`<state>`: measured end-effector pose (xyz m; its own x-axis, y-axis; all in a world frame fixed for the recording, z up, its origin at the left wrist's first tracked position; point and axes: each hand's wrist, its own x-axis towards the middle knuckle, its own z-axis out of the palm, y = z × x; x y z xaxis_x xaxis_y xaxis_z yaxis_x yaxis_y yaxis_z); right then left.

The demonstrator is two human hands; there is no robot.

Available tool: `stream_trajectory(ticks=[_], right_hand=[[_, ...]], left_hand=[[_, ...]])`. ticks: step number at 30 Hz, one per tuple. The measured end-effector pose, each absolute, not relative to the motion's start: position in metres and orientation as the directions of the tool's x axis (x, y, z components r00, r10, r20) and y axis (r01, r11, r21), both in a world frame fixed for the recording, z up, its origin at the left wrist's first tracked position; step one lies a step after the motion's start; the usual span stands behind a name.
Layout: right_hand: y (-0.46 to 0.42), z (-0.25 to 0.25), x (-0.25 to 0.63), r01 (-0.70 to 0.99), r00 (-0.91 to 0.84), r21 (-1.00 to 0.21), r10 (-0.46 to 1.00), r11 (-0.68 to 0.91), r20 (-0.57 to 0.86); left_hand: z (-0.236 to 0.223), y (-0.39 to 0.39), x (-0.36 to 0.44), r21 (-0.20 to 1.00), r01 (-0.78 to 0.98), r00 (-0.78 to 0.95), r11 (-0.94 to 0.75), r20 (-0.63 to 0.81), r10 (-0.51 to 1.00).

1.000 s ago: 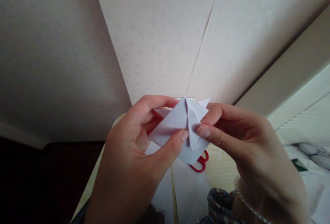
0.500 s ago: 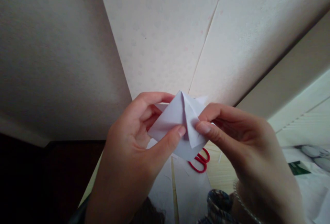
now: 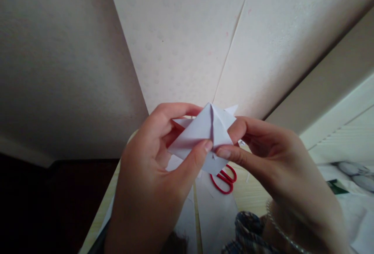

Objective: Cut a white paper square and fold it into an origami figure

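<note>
Between both hands is a folded white paper [image 3: 194, 131], held up above the table with a peak at its top and a crease running down the middle. My left hand [image 3: 157, 168] grips its left side, thumb pressed on the front beside the crease and fingers behind. My right hand [image 3: 269, 156] pinches the right side, its thumb on the front near the lower end of the crease. Pointed flaps stick out behind at left and right. The fingertips at the back are partly hidden by the paper.
Red-handled scissors [image 3: 224, 182] lie below the paper, their blades hidden. White paper sheets [image 3: 216, 215] rest on the pale wooden table [image 3: 249, 195]. A patterned wall [image 3: 181, 43] rises close behind. At right is a bag-like item with a green patch [image 3: 337, 187].
The right flap, which stood partly lifted, now lies flatter against the front. My right thumb has moved left and down toward the crease. The paper's right corner shows more fully.
</note>
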<state>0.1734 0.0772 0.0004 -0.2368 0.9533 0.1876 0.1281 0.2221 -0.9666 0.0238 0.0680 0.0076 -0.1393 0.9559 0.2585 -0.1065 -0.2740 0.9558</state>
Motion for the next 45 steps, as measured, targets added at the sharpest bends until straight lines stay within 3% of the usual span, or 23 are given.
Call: stream_trajectory(ticks=[7, 13, 19, 24, 28, 34, 38, 45], right_hand=[[0.078, -0.002, 0.174, 0.138, -0.238, -0.970, 0.958, 0.199, 0.162], [0.078, -0.005, 0.176, 0.099, -0.230, -0.984, 0.966, 0.148, 0.122], [0.080, -0.005, 0.175, 0.099, -0.194, -0.967, 0.957, 0.235, 0.213], [0.077, -0.007, 0.173, 0.113, -0.191, -0.941, 0.937, 0.318, 0.294], [0.075, -0.006, 0.172, 0.230, -0.145, -0.860, 0.889, 0.456, 0.433], [0.078, -0.011, 0.168, 0.417, -0.222, -0.580, 0.697, 0.700, 0.682], [0.078, -0.012, 0.166, 0.471, -0.276, -0.441, 0.602, 0.764, 0.749], [0.074, -0.010, 0.165, 0.447, -0.289, -0.377, 0.530, 0.811, 0.797]], left_hand=[[-0.008, 0.056, 0.024, 0.940, -0.101, -0.211, -0.325, 0.299, 0.931], [-0.008, 0.062, 0.015, 0.961, -0.144, -0.082, -0.234, 0.225, 0.971], [-0.011, 0.063, 0.010, 0.964, -0.169, -0.039, -0.208, 0.204, 0.978], [-0.016, 0.067, 0.013, 0.924, -0.315, -0.013, -0.217, 0.224, 0.974], [-0.016, 0.067, 0.013, 0.900, -0.324, -0.087, -0.292, 0.279, 0.956], [-0.018, 0.069, 0.008, 0.885, -0.269, -0.219, -0.379, 0.327, 0.919], [-0.017, 0.069, 0.008, 0.900, -0.247, -0.239, -0.358, 0.302, 0.923], [-0.011, 0.068, 0.010, 0.865, -0.405, -0.211, -0.295, 0.226, 0.951]])
